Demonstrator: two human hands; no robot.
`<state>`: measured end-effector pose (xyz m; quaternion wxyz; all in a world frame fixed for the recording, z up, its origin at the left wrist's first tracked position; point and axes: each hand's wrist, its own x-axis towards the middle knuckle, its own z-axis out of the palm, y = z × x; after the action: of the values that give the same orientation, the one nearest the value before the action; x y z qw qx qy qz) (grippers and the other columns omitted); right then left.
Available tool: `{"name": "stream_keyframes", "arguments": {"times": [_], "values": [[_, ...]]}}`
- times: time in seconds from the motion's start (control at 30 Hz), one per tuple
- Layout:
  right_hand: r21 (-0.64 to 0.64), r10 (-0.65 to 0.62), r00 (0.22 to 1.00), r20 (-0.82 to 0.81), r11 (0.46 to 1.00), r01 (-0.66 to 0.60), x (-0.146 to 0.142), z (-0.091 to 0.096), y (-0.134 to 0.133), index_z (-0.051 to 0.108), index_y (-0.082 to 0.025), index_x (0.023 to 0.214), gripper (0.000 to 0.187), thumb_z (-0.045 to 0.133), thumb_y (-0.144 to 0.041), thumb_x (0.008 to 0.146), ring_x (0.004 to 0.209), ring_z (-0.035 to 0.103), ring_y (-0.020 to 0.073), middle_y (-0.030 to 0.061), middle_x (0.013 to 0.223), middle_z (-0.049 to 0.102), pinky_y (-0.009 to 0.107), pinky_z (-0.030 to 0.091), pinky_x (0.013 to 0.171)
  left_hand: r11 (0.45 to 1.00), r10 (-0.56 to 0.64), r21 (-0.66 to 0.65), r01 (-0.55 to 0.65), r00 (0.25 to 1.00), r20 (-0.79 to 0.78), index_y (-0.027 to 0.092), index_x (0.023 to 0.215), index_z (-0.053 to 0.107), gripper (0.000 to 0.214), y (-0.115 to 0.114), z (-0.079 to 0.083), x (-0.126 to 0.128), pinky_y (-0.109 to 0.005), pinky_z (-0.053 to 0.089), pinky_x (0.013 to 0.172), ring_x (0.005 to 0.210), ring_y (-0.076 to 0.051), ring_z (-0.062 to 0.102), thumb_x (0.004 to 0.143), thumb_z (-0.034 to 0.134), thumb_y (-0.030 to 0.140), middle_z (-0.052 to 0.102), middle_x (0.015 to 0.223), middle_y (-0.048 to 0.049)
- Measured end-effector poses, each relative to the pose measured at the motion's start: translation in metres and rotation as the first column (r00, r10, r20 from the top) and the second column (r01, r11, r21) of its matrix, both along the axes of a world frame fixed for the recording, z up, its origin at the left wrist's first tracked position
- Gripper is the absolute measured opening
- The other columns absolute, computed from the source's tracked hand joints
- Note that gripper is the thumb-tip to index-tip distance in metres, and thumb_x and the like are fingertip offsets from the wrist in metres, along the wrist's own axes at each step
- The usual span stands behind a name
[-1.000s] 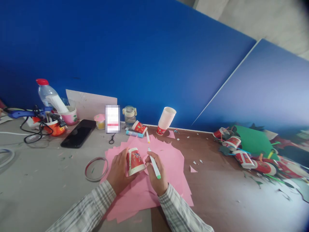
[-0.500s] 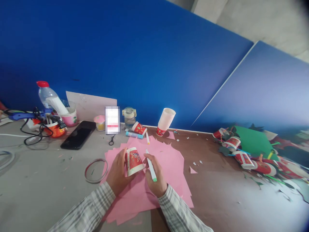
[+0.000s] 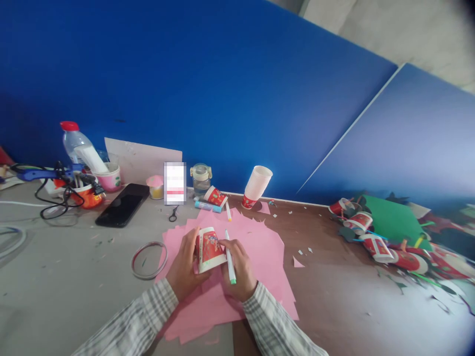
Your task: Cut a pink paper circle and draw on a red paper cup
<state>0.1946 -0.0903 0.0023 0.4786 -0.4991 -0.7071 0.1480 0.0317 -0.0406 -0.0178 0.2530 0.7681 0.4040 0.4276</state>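
My left hand (image 3: 184, 267) wraps around a red-and-white paper cup (image 3: 209, 248) that stands upside down on a stack of pink paper sheets (image 3: 260, 247). My right hand (image 3: 239, 269) grips a white marker (image 3: 230, 258) with a green end pointing toward me. Its fingertips press against the cup's right side. Both sleeves are light plaid.
At the back stand a stack of white cups (image 3: 256, 185), a fallen red cup (image 3: 215, 196), a glass jar (image 3: 201, 178), small scissors (image 3: 172, 213), a black phone (image 3: 122, 204) and a water bottle (image 3: 77, 146). A tape ring (image 3: 149, 259) lies left. Decorated cups and green paper (image 3: 389, 217) pile up on the right.
My right hand has moved left against the cup, and the marker has swung more upright and closer to it. The left hand stays on the cup.
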Motion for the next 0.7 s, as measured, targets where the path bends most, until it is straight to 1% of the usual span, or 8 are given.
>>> {"name": "stream_keyframes", "arguments": {"times": [0.1,0.23,0.27,0.33,0.43,0.53,0.6,0.7], "values": [[0.011,-0.024,1.0,0.001,1.0,0.024,0.001,-0.004,0.001,0.052,-0.021,0.111,0.054,0.047,-0.003,0.06,0.074,0.059,0.0253,0.0063,0.089,0.057,0.036,0.049,0.067,0.999,-0.026,-0.019,0.026,0.999,0.019,0.03,0.128,0.013,0.098,0.0,-0.002,0.0,-0.037,0.052,0.064,0.086,-0.023,0.05,0.051,0.07,0.054,0.04,0.118,-0.0086],[0.061,-0.074,0.996,0.051,0.996,0.07,0.004,-0.008,0.002,0.053,-0.02,0.11,0.045,0.05,-0.01,0.066,0.07,0.058,0.0254,0.006,0.084,0.055,0.036,0.048,0.062,0.997,-0.062,-0.049,0.066,0.995,0.073,0.03,0.127,0.015,0.106,-0.001,0.0,0.0,-0.037,0.051,0.058,0.074,-0.019,0.05,0.043,0.068,0.065,0.038,0.118,-0.0089],[0.086,-0.098,0.993,0.061,0.992,0.093,0.005,-0.009,0.003,0.053,-0.02,0.11,0.043,0.05,-0.011,0.068,0.07,0.057,0.0257,0.006,0.084,0.055,0.036,0.048,0.062,0.997,-0.062,-0.046,0.066,0.994,0.093,0.029,0.128,0.015,0.105,-0.002,0.001,0.0,-0.037,0.05,0.057,0.07,-0.017,0.049,0.044,0.066,0.067,0.038,0.117,-0.009],[0.143,-0.149,0.986,0.072,0.98,0.138,0.007,-0.01,0.005,0.053,-0.021,0.109,0.041,0.049,-0.011,0.069,0.07,0.057,0.026,0.006,0.083,0.055,0.037,0.048,0.061,0.998,-0.04,-0.036,0.044,0.993,0.115,0.027,0.127,0.016,0.095,-0.001,0.005,-0.001,-0.037,0.05,0.056,0.064,-0.014,0.047,0.052,0.059,0.068,0.04,0.115,-0.0086],[0.188,-0.221,0.974,0.059,0.96,0.206,0.01,-0.011,0.008,0.054,-0.021,0.107,0.042,0.045,-0.007,0.068,0.069,0.056,0.0253,0.0055,0.081,0.055,0.037,0.048,0.061,0.999,0.042,-0.017,-0.041,0.997,0.069,0.026,0.122,0.028,0.063,0.004,0.005,-0.004,-0.036,0.05,0.061,0.067,-0.015,0.049,0.069,0.049,0.053,0.045,0.108,-0.0061],[0.199,-0.252,0.967,0.04,0.95,0.239,0.011,-0.012,0.01,0.054,-0.021,0.108,0.046,0.043,-0.005,0.066,0.071,0.056,0.0256,0.0059,0.083,0.055,0.038,0.048,0.063,0.995,0.09,0.033,-0.09,0.996,0.002,0.025,0.105,0.046,0.033,0.012,-0.002,-0.007,-0.036,0.049,0.07,0.08,-0.018,0.051,0.075,0.038,0.033,0.049,0.099,-0.0045],[0.203,-0.25,0.967,0.04,0.95,0.237,0.012,-0.013,0.011,0.053,-0.021,0.109,0.048,0.043,-0.005,0.065,0.073,0.056,0.0262,0.0063,0.085,0.056,0.039,0.048,0.065,0.995,0.086,0.055,-0.085,0.996,-0.015,0.025,0.095,0.052,0.028,0.017,-0.007,-0.009,-0.038,0.047,0.076,0.086,-0.019,0.051,0.074,0.033,0.025,0.051,0.092,-0.0037],[0.197,-0.257,0.966,0.029,0.949,0.247,0.012,-0.014,0.011,0.053,-0.022,0.108,0.049,0.043,-0.006,0.063,0.073,0.055,0.0264,0.006,0.085,0.055,0.04,0.048,0.066,0.995,0.082,0.062,-0.08,0.996,-0.025,0.025,0.087,0.054,0.026,0.021,-0.011,-0.012,-0.038,0.046,0.079,0.087,-0.019,0.052,0.073,0.032,0.023,0.054,0.087,-0.0029]]}}
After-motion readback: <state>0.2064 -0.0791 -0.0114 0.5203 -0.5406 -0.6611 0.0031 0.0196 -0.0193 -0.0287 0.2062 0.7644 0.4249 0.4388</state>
